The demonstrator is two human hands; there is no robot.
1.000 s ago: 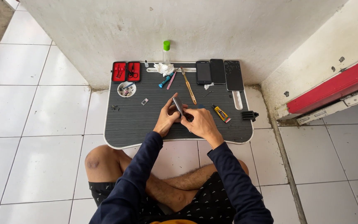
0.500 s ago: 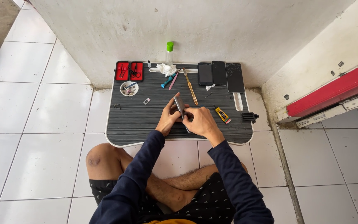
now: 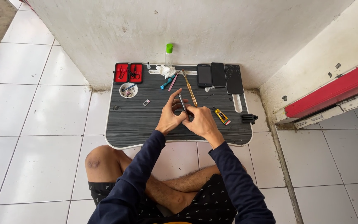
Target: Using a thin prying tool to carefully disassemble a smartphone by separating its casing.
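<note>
Two hands hold one thin dark phone edge-on above the black ribbed counter (image 3: pixel 137 124).

The left hand (image 3: pixel 168 118) and right hand (image 3: pixel 201 122) each close their fingers on the thin dark phone (image 3: pixel 182 103), held upright over the counter's middle. Behind lie three flat dark phones (image 3: pixel 218 75), one red tool case (image 3: pixel 128 73), one green-capped clear bottle (image 3: pixel 169 54) and one yellow glue tube (image 3: pixel 221 115). The small white dish (image 3: pixel 128 89) has contents too small to make out.
</note>
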